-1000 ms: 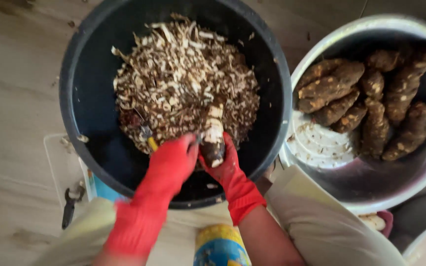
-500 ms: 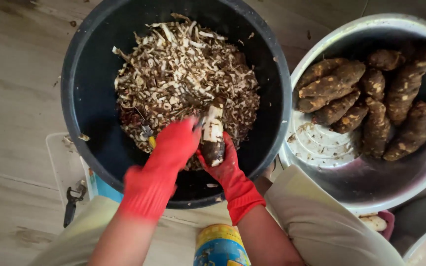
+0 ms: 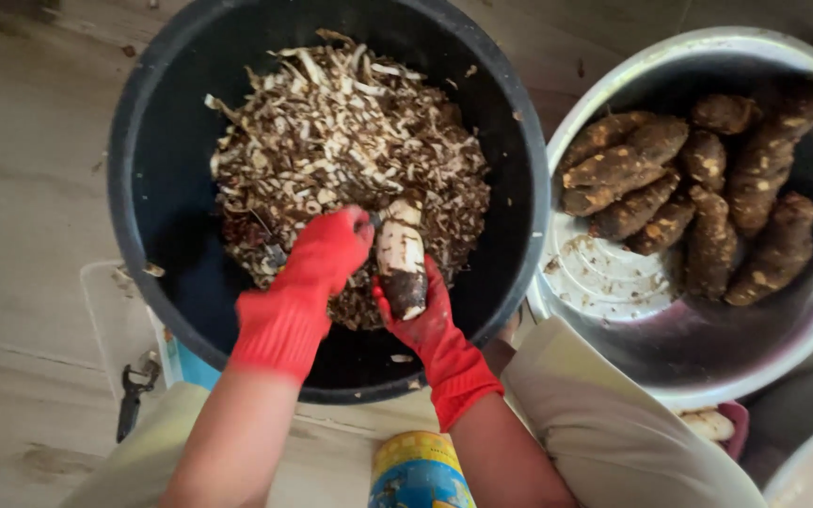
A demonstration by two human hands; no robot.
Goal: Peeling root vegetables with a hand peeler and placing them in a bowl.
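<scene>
Both my hands wear red rubber gloves and work over a black bucket (image 3: 143, 160) filled with brown and white peelings (image 3: 331, 122). My right hand (image 3: 428, 320) grips a partly peeled root (image 3: 400, 256) from below; the root is white with dark skin left at its near end. My left hand (image 3: 326, 256) is closed on a small peeler whose dark blade (image 3: 374, 219) touches the root's top end. The peeler's handle is hidden in the glove.
A large metal bowl (image 3: 613, 282) at the right holds several brown unpeeled roots (image 3: 698, 188). A yellow and blue can (image 3: 418, 470) stands between my knees. A black tool (image 3: 132, 400) lies on the wooden floor at the left, beside a pale flat tray (image 3: 110, 310).
My left hand has slid up and to the right along the root, from its near end to its top. The right hand has kept hold of the root over the bucket.
</scene>
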